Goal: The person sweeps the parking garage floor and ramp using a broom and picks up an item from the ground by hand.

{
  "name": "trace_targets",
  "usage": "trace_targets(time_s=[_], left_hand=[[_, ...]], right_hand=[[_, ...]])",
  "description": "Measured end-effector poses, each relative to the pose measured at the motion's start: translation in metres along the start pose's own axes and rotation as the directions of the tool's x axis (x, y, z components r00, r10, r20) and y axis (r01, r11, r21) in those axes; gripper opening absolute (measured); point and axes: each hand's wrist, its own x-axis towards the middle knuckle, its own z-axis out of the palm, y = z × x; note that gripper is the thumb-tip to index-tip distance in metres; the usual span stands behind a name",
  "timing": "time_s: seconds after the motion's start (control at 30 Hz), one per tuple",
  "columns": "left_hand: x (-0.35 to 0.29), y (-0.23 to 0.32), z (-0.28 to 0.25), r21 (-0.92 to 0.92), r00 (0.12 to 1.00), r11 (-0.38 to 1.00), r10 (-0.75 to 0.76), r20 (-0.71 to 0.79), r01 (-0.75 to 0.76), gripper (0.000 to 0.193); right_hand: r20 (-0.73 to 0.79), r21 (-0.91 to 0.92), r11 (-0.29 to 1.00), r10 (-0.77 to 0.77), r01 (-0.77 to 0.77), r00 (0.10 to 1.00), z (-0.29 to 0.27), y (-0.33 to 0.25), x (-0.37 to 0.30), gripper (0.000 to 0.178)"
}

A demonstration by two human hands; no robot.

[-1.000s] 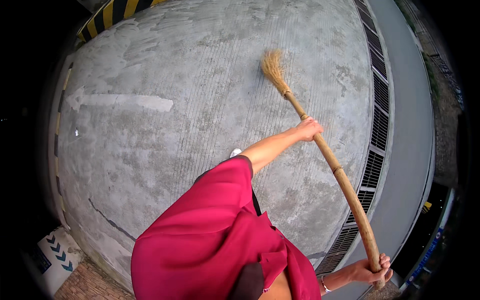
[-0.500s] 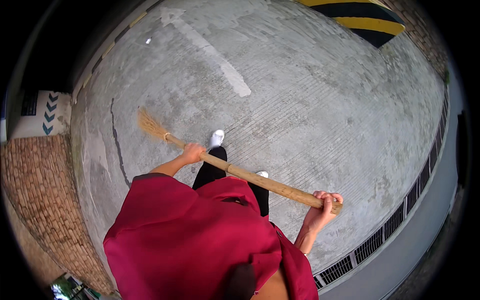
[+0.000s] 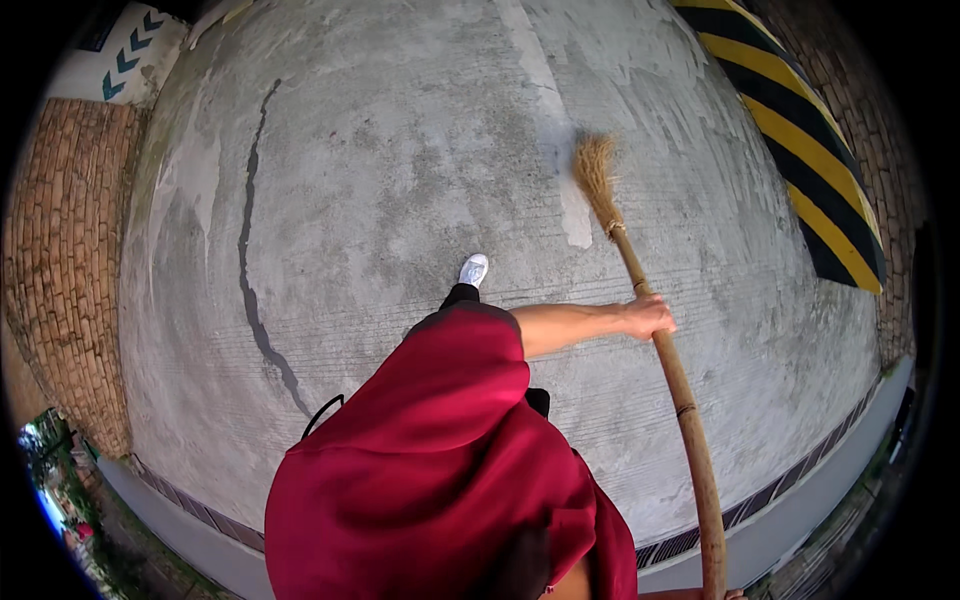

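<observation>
A straw broom (image 3: 686,410) with a long bamboo handle slants down the right half of the head view. Its bristles point away from me and rest near the pale strip on the concrete. My left hand (image 3: 650,315) is wrapped round the handle a short way below the bristle binding, its arm stretched across to the right. At the lower edge, my right hand (image 3: 735,595) holds the handle near its butt end; most of this hand is cut off by the picture's rim.
Grey concrete ground (image 3: 370,200) has a long dark crack (image 3: 250,260) on the left. A yellow-and-black striped barrier (image 3: 800,140) stands at the far right beside brickwork. Another brick wall (image 3: 70,270) rises on the left. A drain grate (image 3: 690,545) runs behind me.
The broom has swung from the left across to the right, bristles now pointing ahead. My left hand went right with it; my right hand dropped to the lower edge. My view has turned.
</observation>
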Motion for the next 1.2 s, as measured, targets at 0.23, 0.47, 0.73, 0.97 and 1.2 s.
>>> trace_targets(time_s=[0.23, 0.47, 0.73, 0.97, 1.2], left_hand=[[-0.258, -0.082, -0.100, -0.013, 0.818, 0.892, -0.420, -0.392, 0.452, 0.011], [-0.342, -0.116, -0.194, 0.143, 0.657, 0.650, -0.684, -0.317, 0.746, 0.010], [-0.085, -0.127, -0.277, 0.078, 0.852, 0.967, -0.174, -0.494, 0.243, 0.017], [-0.046, -0.224, -0.265, -0.021, 0.947, 0.974, -0.226, -0.227, 0.227, 0.011], [-0.245, -0.326, -0.344, 0.132, 0.706, 0.703, -0.707, 0.031, 0.699, 0.012]], right_hand=[[0.409, 0.087, 0.748, 0.576, -0.658, 0.708, 0.140, 0.091, -0.108, 0.010], [0.591, 0.042, 0.459, 0.705, -0.887, 0.393, 0.222, 0.132, -0.180, 0.012], [0.459, 0.402, 0.808, 0.230, -0.431, 0.858, 0.240, 0.110, -0.023, 0.006], [0.319, 0.217, 0.943, 0.177, -0.254, 0.931, 0.326, 0.165, -0.070, 0.003], [0.413, -0.102, 0.535, 0.790, -0.839, 0.454, 0.446, 0.270, -0.244, 0.010]])
